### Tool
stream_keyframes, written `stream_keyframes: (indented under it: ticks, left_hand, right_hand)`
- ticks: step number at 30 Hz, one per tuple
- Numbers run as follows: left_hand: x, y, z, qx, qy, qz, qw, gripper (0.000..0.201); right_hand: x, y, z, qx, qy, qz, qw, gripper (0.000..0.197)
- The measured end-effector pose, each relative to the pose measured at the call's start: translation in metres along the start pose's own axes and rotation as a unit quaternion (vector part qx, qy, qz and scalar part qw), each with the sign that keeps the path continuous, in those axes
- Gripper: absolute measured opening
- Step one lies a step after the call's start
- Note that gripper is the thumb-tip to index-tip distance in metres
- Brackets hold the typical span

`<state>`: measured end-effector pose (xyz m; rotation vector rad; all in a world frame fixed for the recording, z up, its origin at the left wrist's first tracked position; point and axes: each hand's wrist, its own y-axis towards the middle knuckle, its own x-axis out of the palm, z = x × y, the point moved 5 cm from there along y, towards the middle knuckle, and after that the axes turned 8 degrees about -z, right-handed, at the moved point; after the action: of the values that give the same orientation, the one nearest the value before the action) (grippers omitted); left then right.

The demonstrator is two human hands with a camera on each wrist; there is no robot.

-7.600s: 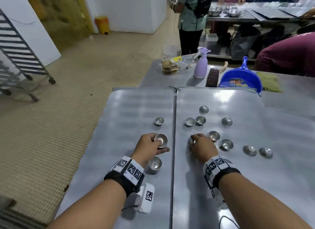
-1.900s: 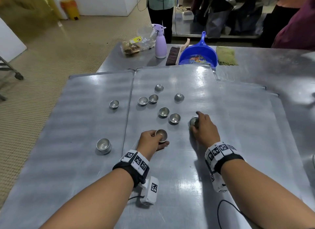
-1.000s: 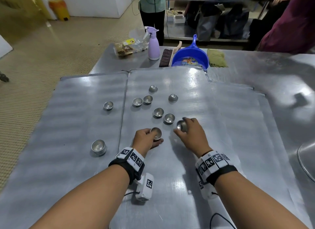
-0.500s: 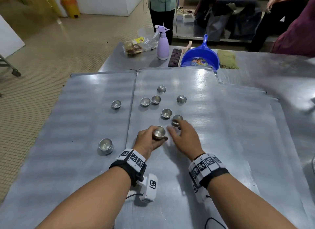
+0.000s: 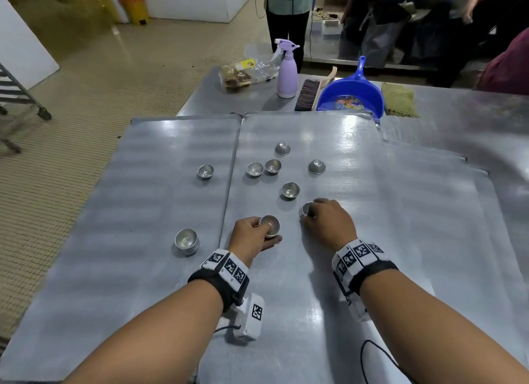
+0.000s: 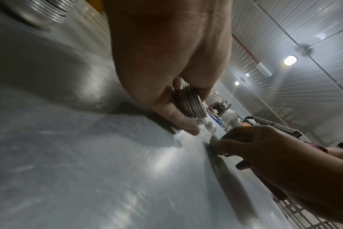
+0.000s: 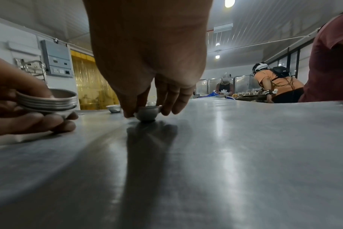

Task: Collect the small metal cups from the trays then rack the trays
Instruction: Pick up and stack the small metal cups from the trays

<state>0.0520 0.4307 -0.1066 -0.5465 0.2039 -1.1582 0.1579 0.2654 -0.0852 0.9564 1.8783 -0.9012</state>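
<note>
Two flat metal trays lie side by side, the left tray (image 5: 143,200) and the right tray (image 5: 400,226). My left hand (image 5: 266,232) holds a nested stack of small metal cups (image 5: 269,225) (image 6: 192,105) (image 7: 47,99) just above the right tray. My right hand (image 5: 312,212) (image 7: 147,110) pinches one upright cup (image 5: 305,210) (image 7: 147,114) that stands on the right tray. Several loose cups lie farther back on that tray, the nearest cup (image 5: 290,190) upright. On the left tray stand a single cup (image 5: 205,172) and a second stack of cups (image 5: 187,242).
Behind the trays the steel table carries a lilac spray bottle (image 5: 286,74), a brush (image 5: 306,94), a blue dustpan (image 5: 350,97), a green cloth (image 5: 399,100) and a food bag (image 5: 243,73). A wheeled rack (image 5: 17,97) stands at the left. People stand behind the table.
The cup my right hand carried a second ago is gone from it. That hand passed my left hand's stack, moved right onto another cup and now pinches it. My left hand barely moved.
</note>
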Motion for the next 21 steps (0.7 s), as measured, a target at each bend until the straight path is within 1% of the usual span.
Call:
stream_keyframes:
  ticks: [1,2,4,5,7,10,12,14,16,21]
  left_hand:
    - [0.000,0.001,0.000,0.000,-0.002,0.001,1.000,0.012]
    - [0.001,0.001,0.000,0.002,-0.006,0.001,1.000,0.012]
    - [0.001,0.003,0.000,0.007,-0.016,0.006,1.000,0.010]
    - [0.001,0.003,0.001,0.008,-0.021,0.009,1.000,0.009]
    - [0.002,0.003,0.003,0.007,-0.051,0.014,0.999,0.007]
    - [0.004,0.003,0.007,-0.016,-0.152,0.020,0.988,0.017]
    - [0.005,0.002,0.009,-0.030,-0.186,0.013,0.982,0.023]
    - [0.003,0.002,0.008,-0.041,-0.202,0.004,0.978,0.027]
    - [-0.003,0.002,0.006,-0.045,-0.207,0.006,0.977,0.029]
    - [-0.016,0.000,0.006,-0.046,-0.220,0.002,0.974,0.029]
  right_hand:
    - [-0.001,-0.002,-0.001,0.000,0.005,-0.004,1.000,0.017]
    - [-0.001,-0.003,-0.002,0.000,0.015,-0.009,1.000,0.027]
    - [-0.004,-0.008,-0.007,-0.009,0.067,-0.009,0.998,0.052]
    - [-0.006,-0.011,-0.013,-0.021,0.106,0.002,0.994,0.058]
    - [-0.006,-0.018,-0.028,-0.052,0.177,0.026,0.982,0.056]
    - [0.004,-0.022,-0.049,-0.086,0.233,0.026,0.968,0.055]
    - [0.014,-0.021,-0.057,-0.093,0.243,0.016,0.965,0.056]
    - [0.019,-0.019,-0.063,-0.093,0.248,0.020,0.964,0.057]
    - [0.021,-0.019,-0.068,-0.093,0.248,0.022,0.964,0.057]
    - [0.029,-0.021,-0.079,-0.080,0.247,-0.003,0.966,0.062]
